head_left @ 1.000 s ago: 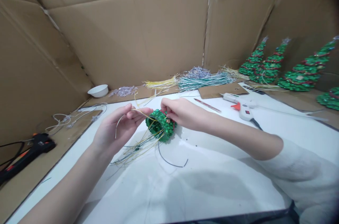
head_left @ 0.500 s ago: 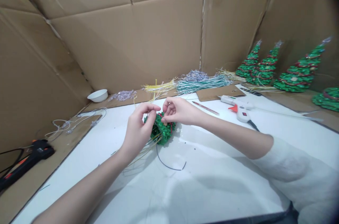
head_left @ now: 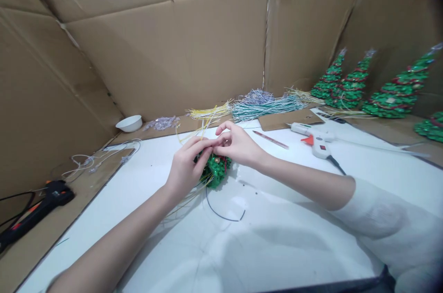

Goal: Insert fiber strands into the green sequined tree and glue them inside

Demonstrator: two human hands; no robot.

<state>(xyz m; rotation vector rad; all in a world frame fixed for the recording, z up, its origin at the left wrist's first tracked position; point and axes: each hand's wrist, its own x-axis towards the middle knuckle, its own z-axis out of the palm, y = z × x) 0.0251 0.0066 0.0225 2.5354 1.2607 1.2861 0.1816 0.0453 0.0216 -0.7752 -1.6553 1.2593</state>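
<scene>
Cardboard walls (head_left: pixel 166 53) rise beyond both grips, and a white desk (head_left: pixel 294 247) spreads beneath. Green trees (head_left: pixel 394 97) stand well to the right of the hands. Left grip (head_left: pixel 183 164) and right grip (head_left: pixel 238 145) meet at bent fingertips; whether they pinch anything, I cannot tell. Just below those fingertips lies a green ornament (head_left: pixel 219 175), partly covered by the left grip; nearer still curves a dark wire (head_left: pixel 221 214).
</scene>
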